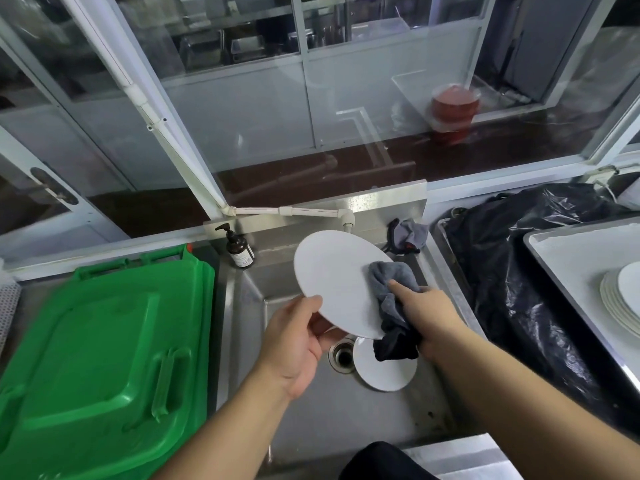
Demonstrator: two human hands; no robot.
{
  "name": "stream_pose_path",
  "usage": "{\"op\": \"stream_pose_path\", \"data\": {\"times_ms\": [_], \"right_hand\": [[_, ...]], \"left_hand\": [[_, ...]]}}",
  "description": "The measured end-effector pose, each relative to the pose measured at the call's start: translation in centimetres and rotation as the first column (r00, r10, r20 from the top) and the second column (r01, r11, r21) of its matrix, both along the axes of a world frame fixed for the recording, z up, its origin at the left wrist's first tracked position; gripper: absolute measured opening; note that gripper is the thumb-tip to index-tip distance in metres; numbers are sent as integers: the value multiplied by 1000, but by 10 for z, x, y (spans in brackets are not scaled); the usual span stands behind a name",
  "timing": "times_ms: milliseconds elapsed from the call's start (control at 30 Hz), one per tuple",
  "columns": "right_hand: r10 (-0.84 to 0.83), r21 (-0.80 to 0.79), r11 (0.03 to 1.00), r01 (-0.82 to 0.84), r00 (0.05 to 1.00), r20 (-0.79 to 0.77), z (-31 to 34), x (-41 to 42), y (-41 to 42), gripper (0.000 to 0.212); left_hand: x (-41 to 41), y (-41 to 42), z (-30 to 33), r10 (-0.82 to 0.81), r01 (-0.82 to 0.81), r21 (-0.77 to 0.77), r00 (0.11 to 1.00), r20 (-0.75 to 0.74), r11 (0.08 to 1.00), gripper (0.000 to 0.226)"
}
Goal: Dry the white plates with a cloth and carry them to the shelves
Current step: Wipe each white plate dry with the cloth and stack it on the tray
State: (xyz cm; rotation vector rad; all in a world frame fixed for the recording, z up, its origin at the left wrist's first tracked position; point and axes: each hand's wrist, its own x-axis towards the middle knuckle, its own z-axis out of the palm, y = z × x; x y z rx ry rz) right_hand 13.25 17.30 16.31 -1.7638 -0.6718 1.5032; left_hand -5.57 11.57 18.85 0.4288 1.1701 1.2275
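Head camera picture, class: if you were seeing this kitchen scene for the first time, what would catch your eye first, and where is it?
The white plate at the centre stands out, held tilted over the steel sink by the left hand while the right hand presses a grey cloth on it. The bright green bin lid fills the lower left, and a second plate lies by the drain.

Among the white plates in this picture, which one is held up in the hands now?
The large plate above the sink: the left hand grips its near edge. The small plate lies by the drain, and the stack of plates rests at far right.
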Motion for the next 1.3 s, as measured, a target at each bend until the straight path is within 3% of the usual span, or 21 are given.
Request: {"op": "stream_pose_path", "data": {"times_ms": [100,200,333,500,600,700,833,933,1000,1067,1200,1300], "right_hand": [[184,66,975,-211,942,281,2,-10,-6,44],[348,76,905,-418,833,431,6,-23,-17,62],[520,204,737,-644,734,438,11,-31,-33,65],[542,452,521,-723,690,480,26,-30,-18,59],[472,492,524,-695,718,512,28,-33,1,59],[369,456,653,-606,779,507,27,-40,13,58],[219,256,912,-321,908,357,25,-48,12,60],[128,63,990,-126,991,-26,25,-55,-3,46],[29,-60,997,-57,916,-400,30,-53,-13,40],[36,-106,987,-119,813,-581,34,-47,-19,55],[131,36,989,-145,723,-678,38,-36,-20,63],[177,86,984,-157,779,-602,35,-32,-19,70]], "left_hand": [[-1,1,0,6,-6,29,1000,3,1000,21],[0,0,0,7,-6,53,1000,-9,999,26],[2,-5,-2,-61,65,78,997,-52,995,38],[6,-18,-5,-170,172,96,985,-29,980,28],[14,-22,-6,-162,165,136,986,-32,977,30],[17,-22,-5,-106,113,165,993,-54,980,32],[18,-19,-7,-86,125,194,976,-198,973,40],[18,-17,-12,-149,230,181,915,-374,956,58],[17,-18,-16,-204,308,154,858,-471,939,65],[14,-21,-16,-240,373,135,793,-560,918,70],[8,-19,-9,-254,449,82,637,-728,890,80],[5,-19,1,-241,496,38,486,-840,868,82]]}}
